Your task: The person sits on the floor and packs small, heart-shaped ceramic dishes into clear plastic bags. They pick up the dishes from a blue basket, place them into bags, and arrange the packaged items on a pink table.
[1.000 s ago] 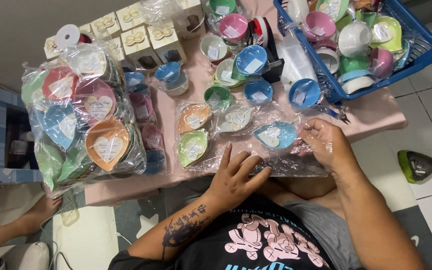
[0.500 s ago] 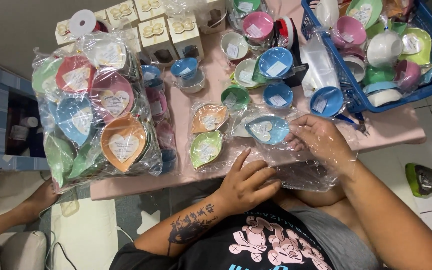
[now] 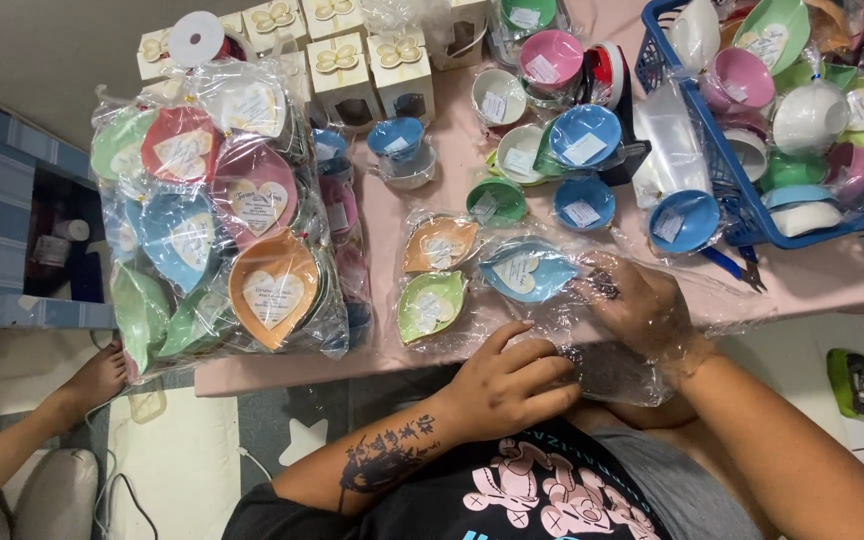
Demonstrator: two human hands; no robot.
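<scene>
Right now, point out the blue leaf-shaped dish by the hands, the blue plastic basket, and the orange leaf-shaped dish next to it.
blue leaf-shaped dish [image 3: 524,270]: head view, on its centre, under clear wrap.
blue plastic basket [image 3: 744,215]: head view, on its front wall.
orange leaf-shaped dish [image 3: 439,245]: head view, on its middle.

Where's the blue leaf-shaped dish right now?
In the head view, the blue leaf-shaped dish lies inside a clear plastic bag on the pink table, right of the orange leaf dish, beside the right hand.

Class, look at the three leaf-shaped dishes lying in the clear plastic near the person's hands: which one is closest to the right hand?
The blue leaf dish. It lies just beside the right hand, while the orange and green ones sit farther left.
</scene>
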